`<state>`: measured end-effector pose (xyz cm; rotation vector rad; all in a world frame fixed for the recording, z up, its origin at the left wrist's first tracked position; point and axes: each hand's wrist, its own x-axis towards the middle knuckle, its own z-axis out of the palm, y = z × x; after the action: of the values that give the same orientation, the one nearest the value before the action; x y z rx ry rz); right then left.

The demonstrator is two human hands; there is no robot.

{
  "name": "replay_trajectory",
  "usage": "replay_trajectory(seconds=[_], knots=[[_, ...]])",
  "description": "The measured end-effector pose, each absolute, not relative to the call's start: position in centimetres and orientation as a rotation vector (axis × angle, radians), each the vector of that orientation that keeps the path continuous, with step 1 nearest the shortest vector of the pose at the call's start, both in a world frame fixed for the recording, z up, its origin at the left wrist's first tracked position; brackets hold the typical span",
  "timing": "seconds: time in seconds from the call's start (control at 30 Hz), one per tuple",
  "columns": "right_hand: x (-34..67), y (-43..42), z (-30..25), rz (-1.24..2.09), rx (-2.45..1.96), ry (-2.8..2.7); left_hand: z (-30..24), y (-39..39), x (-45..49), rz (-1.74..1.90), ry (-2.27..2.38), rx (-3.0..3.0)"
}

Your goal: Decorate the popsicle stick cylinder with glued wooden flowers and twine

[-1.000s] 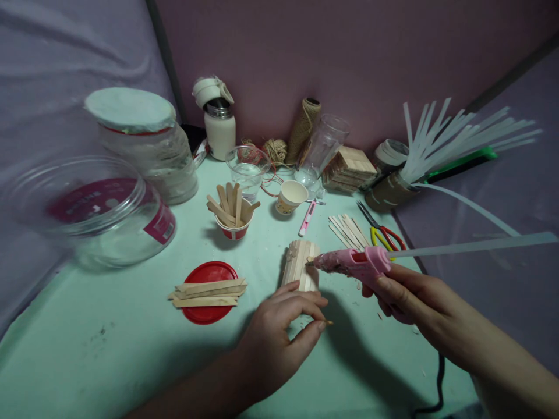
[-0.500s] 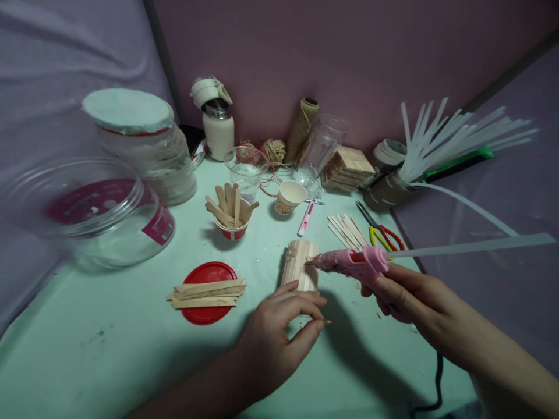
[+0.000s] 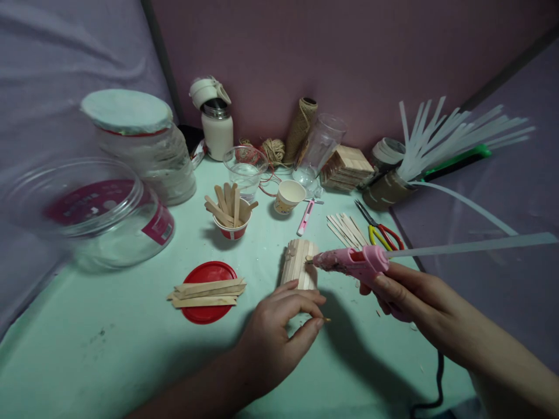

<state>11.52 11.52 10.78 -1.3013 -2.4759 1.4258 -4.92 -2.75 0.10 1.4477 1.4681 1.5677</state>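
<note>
Cylinder of pale wooden strips [image 3: 297, 265]: mid-table [image 3: 131, 361], well in from the near edge; wall ridged, could roll or shift if nudged.

Left hand [image 3: 283, 326]: fingers against the cylinder's near end; thumb and forefinger pinching a small thin yellowish-brown piece [image 3: 327, 319], easily dropped if the pinch slackens.

Right hand [image 3: 413, 297]: wrapped around a pink plastic glue gun [image 3: 349, 262], nozzle at the cylinder's right side, contact uncertain. Hazards: burn, should a hot tip slip toward the left fingers; blobbed glue from over-squeezing.
</note>
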Motion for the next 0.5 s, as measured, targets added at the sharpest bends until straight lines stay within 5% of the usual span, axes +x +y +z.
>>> replay_trajectory(seconds=[0.5], knots=[[12.8, 10.3, 9.2, 1.381, -1.314, -2.269, 0.0, -2.8, -4.8, 1.553, 1.474, 1.421]])
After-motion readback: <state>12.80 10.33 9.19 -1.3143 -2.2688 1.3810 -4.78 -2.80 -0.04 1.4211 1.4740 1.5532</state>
